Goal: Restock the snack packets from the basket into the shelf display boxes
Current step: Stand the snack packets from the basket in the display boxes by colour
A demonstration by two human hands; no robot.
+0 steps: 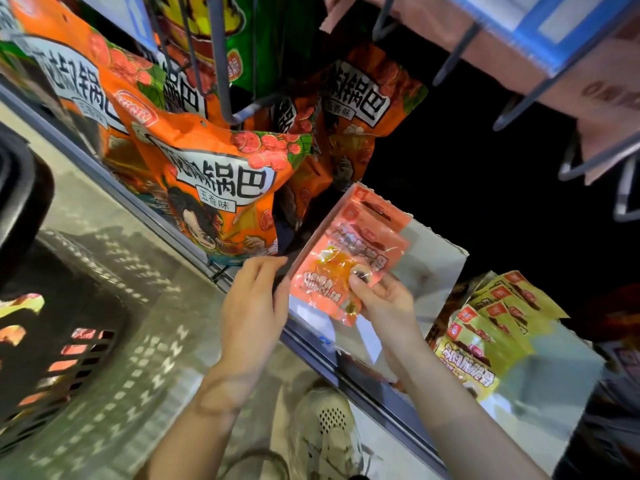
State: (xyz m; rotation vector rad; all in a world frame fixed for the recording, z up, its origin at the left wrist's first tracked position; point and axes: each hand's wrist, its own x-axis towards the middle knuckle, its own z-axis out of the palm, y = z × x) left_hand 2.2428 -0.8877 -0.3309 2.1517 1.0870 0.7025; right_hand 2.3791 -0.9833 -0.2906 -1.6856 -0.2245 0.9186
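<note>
Orange snack packets (pixel 346 258) held as small stack at mouth of display box (pixel 436 261) on shelf edge, tilted top-inward, likely for sliding in upright. Right hand (pixel 388 306) pinches stack's lower end, thumb on front, fingers behind. Left hand (pixel 252 306) open, fingers straight, edge against stack's left side, probably squaring it. Yellow packets (pixel 485 327) fill neighbouring box to right. Large orange bags (pixel 221 188) hang above left. Basket (pixel 59 358) on floor, lower left, orange packets showing through slots.

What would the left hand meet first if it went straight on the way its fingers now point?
Probably the stack of small orange-pink plastic snack packets that the right hand pinches; the left hand has its fingers pointing up and right, toward the stack's left edge. Depth is unclear.
</note>
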